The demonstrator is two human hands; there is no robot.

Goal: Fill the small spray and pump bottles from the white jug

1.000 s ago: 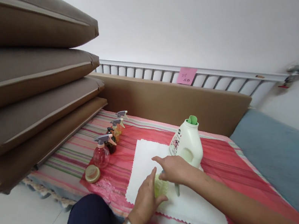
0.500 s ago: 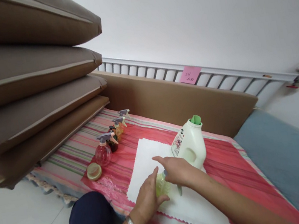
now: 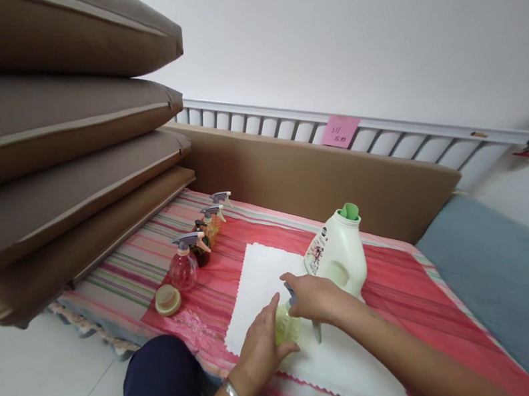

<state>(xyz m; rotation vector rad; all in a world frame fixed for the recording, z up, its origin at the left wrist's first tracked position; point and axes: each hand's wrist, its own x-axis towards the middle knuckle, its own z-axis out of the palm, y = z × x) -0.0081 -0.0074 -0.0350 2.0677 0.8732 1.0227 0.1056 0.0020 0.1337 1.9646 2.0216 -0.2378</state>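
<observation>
A small spray bottle (image 3: 285,327) with yellow-green liquid stands on the white scalloped-edge cloth (image 3: 252,281). My left hand (image 3: 262,339) curves around the bottle's near left side, thumb and fingers closed against it. The bottle's grey spray head (image 3: 290,293) is in the grip of my right hand (image 3: 313,298), which partly covers it. Just behind my right hand is a pale green detergent jug (image 3: 349,248) with a green open neck and a flower label.
To the left are a red spray bottle (image 3: 184,270), several other pump and spray bottles, and a green round lid (image 3: 167,300). Brown cushions (image 3: 52,112) are stacked at the far left. A brown board (image 3: 302,181) backs the striped bed; a blue-grey cushion (image 3: 511,278) lies right.
My right index finger, earlier stretched out to the left, is now bent in around the spray head. The left hand stays at the bottle, and the view shifts slightly.
</observation>
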